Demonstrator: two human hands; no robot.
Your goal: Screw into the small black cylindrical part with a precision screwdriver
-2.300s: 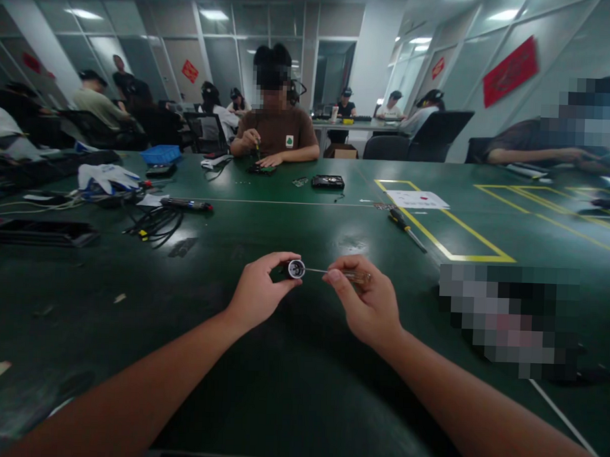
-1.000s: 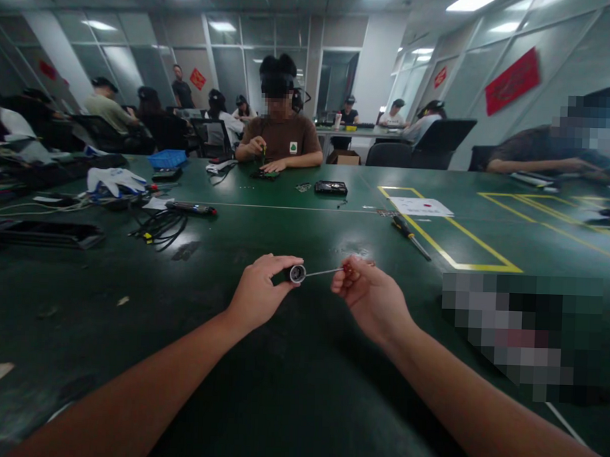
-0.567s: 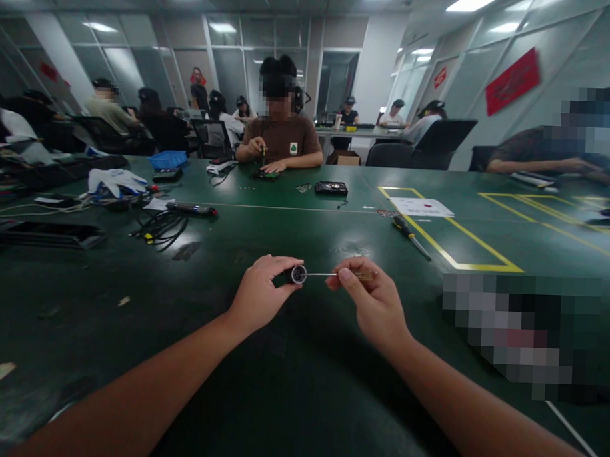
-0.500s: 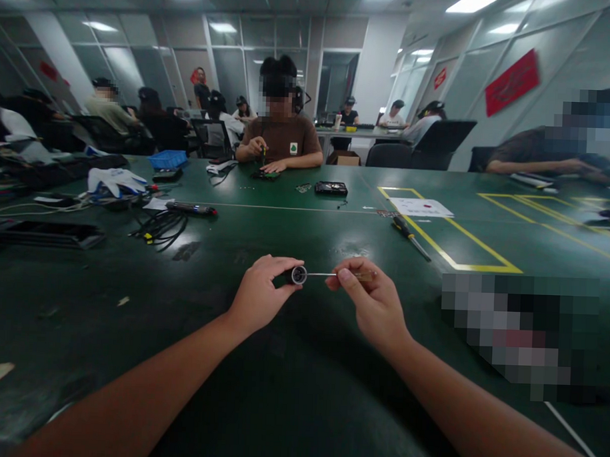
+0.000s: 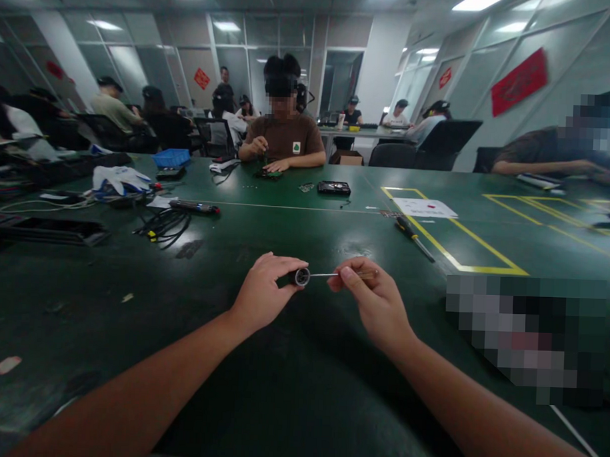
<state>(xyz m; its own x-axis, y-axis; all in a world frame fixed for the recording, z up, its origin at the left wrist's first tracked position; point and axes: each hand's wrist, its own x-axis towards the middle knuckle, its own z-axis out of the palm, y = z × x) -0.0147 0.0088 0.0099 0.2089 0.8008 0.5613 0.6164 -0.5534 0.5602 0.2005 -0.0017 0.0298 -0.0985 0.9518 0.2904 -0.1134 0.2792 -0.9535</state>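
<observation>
Between the thumb and fingers of my left hand [image 5: 263, 290] is a small black cylindrical part [image 5: 301, 276], its round, pale-rimmed open end facing me. My right hand [image 5: 370, 297] grips a screwdriver [image 5: 325, 275] by its amber, see-through handle. The thin metal shaft points left and its tip meets the right side of the cylinder's rim; whether it enters the part I cannot tell. Both hands are held above the green table [image 5: 299, 388].
A second screwdriver [image 5: 415, 238], black and yellow, lies beyond my right hand near a white sheet [image 5: 426, 207]. Coiled black cables [image 5: 165, 227], white gloves [image 5: 120, 181] and a blue basket [image 5: 171, 158] are at left. A co-worker [image 5: 283, 138] sits opposite. A blurred-out object [image 5: 516, 336] lies at right.
The whole view has shifted slightly to the right. My hands keep the same hold on the cylinder and the screwdriver, with the tip still at the rim.
</observation>
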